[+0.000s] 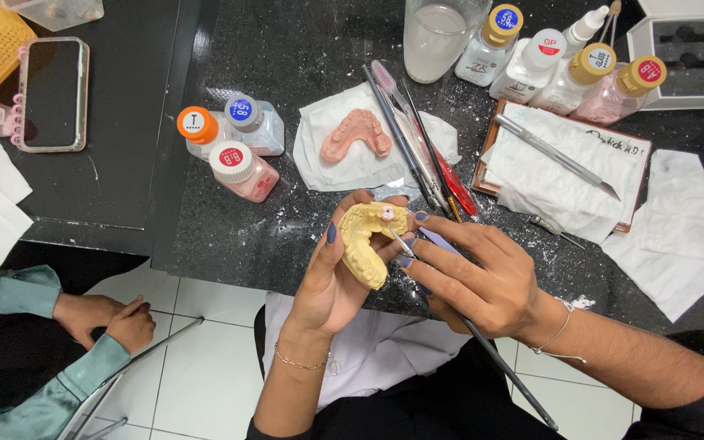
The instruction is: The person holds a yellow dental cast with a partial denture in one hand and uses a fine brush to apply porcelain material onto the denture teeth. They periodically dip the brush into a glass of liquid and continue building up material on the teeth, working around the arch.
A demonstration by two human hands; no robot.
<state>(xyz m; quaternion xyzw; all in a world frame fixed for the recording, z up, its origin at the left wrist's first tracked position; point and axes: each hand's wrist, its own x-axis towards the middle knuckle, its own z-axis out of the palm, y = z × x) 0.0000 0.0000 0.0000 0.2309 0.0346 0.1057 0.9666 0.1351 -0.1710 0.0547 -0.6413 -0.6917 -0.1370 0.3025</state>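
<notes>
My left hand [332,277] grips a yellow plaster dental cast [366,239] with a small white tooth piece at its top. My right hand [470,273] holds a thin long-handled brush [490,354] like a pen, its tip touching the cast near the white piece. Both hands hover at the front edge of the black speckled counter [287,49].
A pink dental cast [356,133] lies on a white tissue behind. Several small capped bottles [238,159] stand left and at the back right [564,69]. Brushes and tools [425,147], a palette with a metal spatula [556,151], a phone [50,94], another person's clasped hands [103,318] at the left.
</notes>
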